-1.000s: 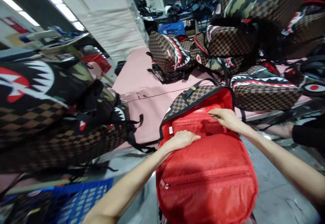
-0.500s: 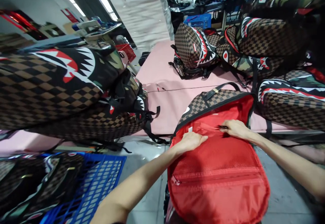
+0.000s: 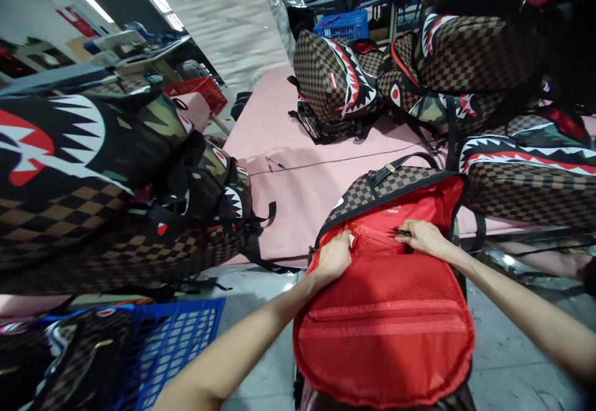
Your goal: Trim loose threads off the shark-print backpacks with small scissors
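A checkered backpack [image 3: 400, 180] lies unzipped at the edge of the pink table, its red-lined front panel [image 3: 386, 349] folded down toward me. My left hand [image 3: 333, 256] is closed on the red lining at the left side of the opening, beside a small white tag [image 3: 351, 241]. Its fingertips are partly hidden. Inside the opening, my right hand [image 3: 426, 238] grips small dark thread snips [image 3: 401, 232], their two thin points directed left. The snips are just above the red lining, and whether they touch it I cannot tell.
Shark-mouth backpacks are piled on the left [image 3: 69, 212] and at the right [image 3: 479, 57] of the pink table [image 3: 298, 206]. A pen-like object [image 3: 270, 164] lies on the table. At lower left a blue crate [image 3: 186, 336] holds more bags. Another person's arm [image 3: 544, 259] shows at right.
My left hand has moved left and slightly down along the lining to the side of the opening. My right hand stays in the opening with the snips. The view has shifted slightly.
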Tool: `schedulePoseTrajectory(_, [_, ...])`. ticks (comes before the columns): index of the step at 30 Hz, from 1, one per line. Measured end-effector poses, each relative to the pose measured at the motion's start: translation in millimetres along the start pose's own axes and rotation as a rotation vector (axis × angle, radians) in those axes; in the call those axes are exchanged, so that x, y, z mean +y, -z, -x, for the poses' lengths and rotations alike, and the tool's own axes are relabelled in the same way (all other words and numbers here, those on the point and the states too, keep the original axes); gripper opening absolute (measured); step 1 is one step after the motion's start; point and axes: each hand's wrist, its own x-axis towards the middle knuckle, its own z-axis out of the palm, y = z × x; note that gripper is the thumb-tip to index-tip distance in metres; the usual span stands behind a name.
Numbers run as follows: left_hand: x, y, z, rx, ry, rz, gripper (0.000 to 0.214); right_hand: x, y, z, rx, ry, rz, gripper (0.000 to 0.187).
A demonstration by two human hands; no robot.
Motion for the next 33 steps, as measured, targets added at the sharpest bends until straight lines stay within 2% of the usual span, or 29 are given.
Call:
schedulePoseTrajectory(3, [0,6.7,-22,-0.07,-0.023,0.078,0.032,1,1,0,0.017,0.074,-0.148,0.018])
schedulePoseTrajectory(5, [12,15.3,-44,-0.07,-0.07,0.136,0.032,2,1,-1,-0.014,0.142,-0.288,0.02])
schedulePoseTrajectory(8, [50,34.2,-86,-0.119,-0.22,0.239,0.037,5,-1,-5,-0.062,0.196,-0.472,0.026])
schedulePoseTrajectory(10, [80,50.0,-116,-0.149,-0.291,0.315,0.04,10,-3,-7,-0.067,0.208,-0.521,0.033])
schedulePoseTrajectory(13, [113,73.2,-152,-0.139,-0.305,0.46,0.039,19,-6,-11,-0.05,0.193,-0.526,0.036])
schedulePoseTrajectory(15, [122,83.1,-166,-0.165,-0.249,0.756,0.039,24,-7,-14,-0.05,0.174,-0.54,0.034])
schedulePoseTrajectory(17, [122,86.7,-172,-0.202,-0.142,1.087,0.036,28,-9,-18,-0.053,0.156,-0.562,0.03])
schedulePoseTrajectory(19, [119,85.6,-175,-0.229,-0.05,1.242,0.03,30,-12,-22,-0.059,0.147,-0.564,0.025])
schedulePoseTrajectory(23, [115,80.3,-176,-0.254,-0.064,1.262,0.026,32,-17,-28,-0.062,0.189,-0.574,0.026])
schedulePoseTrajectory(27, [117,77.9,-178,-0.227,-0.065,1.28,0.024,32,-18,-30,-0.058,0.172,-0.619,0.027])
schedulePoseTrajectory(33, [114,77.0,-179,-0.2,-0.065,1.224,0.018,30,-20,-28,-0.042,0.189,-0.535,0.03])
